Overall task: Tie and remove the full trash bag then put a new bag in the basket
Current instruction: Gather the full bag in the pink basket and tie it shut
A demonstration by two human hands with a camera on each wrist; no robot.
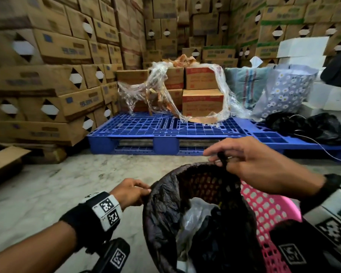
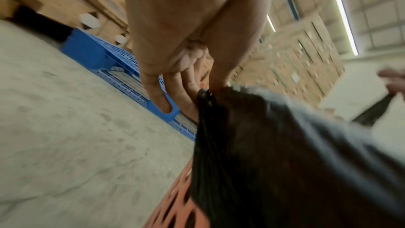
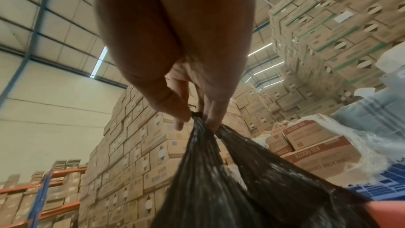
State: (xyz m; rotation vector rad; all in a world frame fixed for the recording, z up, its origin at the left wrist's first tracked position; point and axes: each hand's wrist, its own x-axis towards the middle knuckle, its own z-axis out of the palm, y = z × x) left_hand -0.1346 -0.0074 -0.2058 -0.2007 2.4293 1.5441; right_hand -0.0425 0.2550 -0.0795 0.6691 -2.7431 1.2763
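Now the left hand [image 1: 130,192] pinches the black trash bag [image 1: 165,209] at its left edge, the right hand [image 1: 250,162] pinches a gathered corner above; the bag sits inside the pink basket [image 1: 268,209] on the floor.

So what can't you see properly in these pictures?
- What fills the black trash bag: head view, dark folds and a crumpled clear plastic hide it.
- Bottom of the pink basket: head view, cut off by the lower edge.
- Left hand fingertips: left wrist view, blurred, behind the bag's edge.
- Box labels: head view, too blurred.
- Right hand pinch: right wrist view, gathered plastic hides the fingertips.
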